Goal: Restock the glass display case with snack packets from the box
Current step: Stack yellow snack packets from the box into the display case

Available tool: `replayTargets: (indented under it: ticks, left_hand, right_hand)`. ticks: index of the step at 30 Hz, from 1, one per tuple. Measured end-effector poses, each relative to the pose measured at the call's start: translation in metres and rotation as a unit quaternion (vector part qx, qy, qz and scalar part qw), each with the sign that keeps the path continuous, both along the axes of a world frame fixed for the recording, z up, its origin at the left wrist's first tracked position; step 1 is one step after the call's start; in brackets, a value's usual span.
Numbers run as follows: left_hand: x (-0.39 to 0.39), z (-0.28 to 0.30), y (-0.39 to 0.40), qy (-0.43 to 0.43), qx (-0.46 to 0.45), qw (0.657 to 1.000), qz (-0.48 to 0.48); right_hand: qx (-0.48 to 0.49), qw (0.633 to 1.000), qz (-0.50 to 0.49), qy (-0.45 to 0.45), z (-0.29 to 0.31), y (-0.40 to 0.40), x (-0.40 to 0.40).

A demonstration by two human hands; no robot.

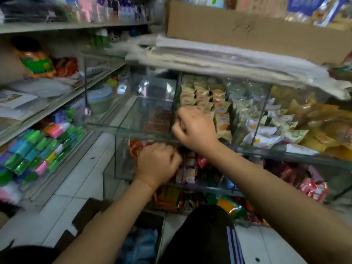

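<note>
While the head camera looks down past both forearms, the clear glass display case with several compartments (133, 128) stands directly ahead, and both hands work at its front edge. The right hand (194, 128) reaches over the upper glass rim, fingers curled at the divider beside the rows of small beige snack packets (203, 96); whether it pinches a packet or only steadies the row cannot be told. The left hand (158, 164) sits lower, at the tier below, fingers curled inward near the red and orange packets (136, 147); its contents are hidden by the knuckles. This placement suggests that packets are being tucked into tight rows, one hand per tier.

The open brown cardboard box on the floor (91, 212) lies below the left forearm, close to the person's knee in black trousers with striped trim (209, 235), with bluish wrapped goods (141, 242) visible inside. That position keeps the stock within reach.

Around the case, a grey shelf unit (57, 103) at the left holds bright green and pink bundles (38, 147). A stack of folded papers (228, 56) and a large cardboard carton (247, 27) rest on top of the case and overhang the upper opening, so access from above looks restricted. Yellow bags (314, 119) fill the right compartment.
</note>
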State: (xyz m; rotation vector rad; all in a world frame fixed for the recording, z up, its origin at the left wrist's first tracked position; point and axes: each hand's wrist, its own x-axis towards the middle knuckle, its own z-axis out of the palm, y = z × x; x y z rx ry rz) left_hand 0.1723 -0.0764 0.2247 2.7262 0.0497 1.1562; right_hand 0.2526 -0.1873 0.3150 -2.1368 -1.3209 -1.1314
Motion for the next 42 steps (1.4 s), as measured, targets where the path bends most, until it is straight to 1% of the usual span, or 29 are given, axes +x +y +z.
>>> replayTargets:
  ticks: [1,2,3,4,6,8,10,12,13,15,17,20,22,23,26,28,30,33,35,37,38,40,42]
  left_hand:
    - [-0.012,-0.021,0.015,0.112,-0.044,0.991,0.051]
    - [-0.025,-0.043,0.031,0.236,-0.082,0.963,0.105]
    - [-0.037,-0.068,0.048,0.332,-0.119,0.925,0.141]
    - [-0.05,-0.091,0.065,0.39,-0.146,0.895,0.162]
    - [-0.079,-0.131,0.094,0.452,-0.191,0.852,0.185]
    - [-0.111,-0.168,0.118,0.493,-0.234,0.814,0.198]
    - [-0.141,-0.206,0.138,0.535,-0.274,0.769,0.217]
    - [-0.162,-0.243,0.159,0.578,-0.296,0.722,0.238]
    - [-0.168,-0.261,0.169,0.596,-0.302,0.706,0.237]
    - [-0.167,-0.296,0.19,0.602,-0.308,0.698,0.236]
    - [-0.16,-0.332,0.204,0.612,-0.296,0.696,0.23]
    - [-0.151,-0.382,0.206,0.65,-0.276,0.685,0.181]
    - [-0.149,-0.408,0.201,0.651,-0.299,0.68,0.156]
    - [-0.149,-0.418,0.2,0.648,-0.311,0.677,0.159]
    - [-0.149,-0.449,0.2,0.63,-0.304,0.687,0.199]
    - [-0.152,-0.46,0.194,0.63,-0.285,0.687,0.222]
    - [-0.156,-0.472,0.188,0.614,-0.278,0.7,0.235]
    - [-0.156,-0.484,0.185,0.566,-0.268,0.727,0.281]
    - [-0.152,-0.485,0.185,0.565,-0.256,0.724,0.301]
    - [-0.148,-0.487,0.182,0.591,-0.244,0.708,0.302]
    - [-0.148,-0.488,0.18,0.602,-0.244,0.698,0.301]
    - [-0.15,-0.487,0.177,0.603,-0.261,0.688,0.308]
    - [-0.15,-0.481,0.176,0.591,-0.302,0.678,0.316]
  right_hand:
    - [-0.031,0.999,0.026,-0.014,-0.018,0.007,-0.014]
    - [-0.068,0.996,0.055,-0.016,-0.04,0.017,-0.027]
    - [-0.108,0.991,0.08,-0.002,-0.064,0.028,-0.039]
    - [-0.148,0.984,0.099,0.021,-0.09,0.04,-0.049]
    - [-0.222,0.964,0.118,0.084,-0.146,0.065,-0.065]
    - [-0.28,0.939,0.118,0.16,-0.208,0.088,-0.079]
    - [-0.344,0.9,0.119,0.239,-0.267,0.107,-0.096]
    - [-0.42,0.852,0.106,0.295,-0.32,0.128,-0.11]
    - [-0.458,0.827,0.089,0.315,-0.344,0.139,-0.114]
    - [-0.521,0.773,0.06,0.358,-0.39,0.161,-0.115]
    - [-0.547,0.725,0.037,0.417,-0.429,0.179,-0.115]
    - [-0.545,0.688,-0.001,0.479,-0.478,0.195,-0.111]
    - [-0.543,0.679,-0.026,0.493,-0.502,0.201,-0.103]
    - [-0.545,0.676,-0.032,0.496,-0.513,0.204,-0.098]
    - [-0.566,0.664,-0.033,0.487,-0.539,0.209,-0.091]
    - [-0.581,0.68,-0.041,0.446,-0.551,0.208,-0.091]
    - [-0.591,0.683,-0.064,0.424,-0.557,0.204,-0.094]
    - [-0.582,0.66,-0.08,0.469,-0.567,0.196,-0.093]
    - [-0.55,0.64,-0.065,0.533,-0.571,0.189,-0.093]
    - [-0.476,0.613,-0.07,0.627,-0.57,0.184,-0.095]
    - [-0.433,0.592,-0.086,0.675,-0.567,0.183,-0.097]
    - [-0.351,0.557,-0.112,0.745,-0.558,0.183,-0.102]
    - [-0.265,0.549,-0.134,0.782,-0.544,0.184,-0.106]
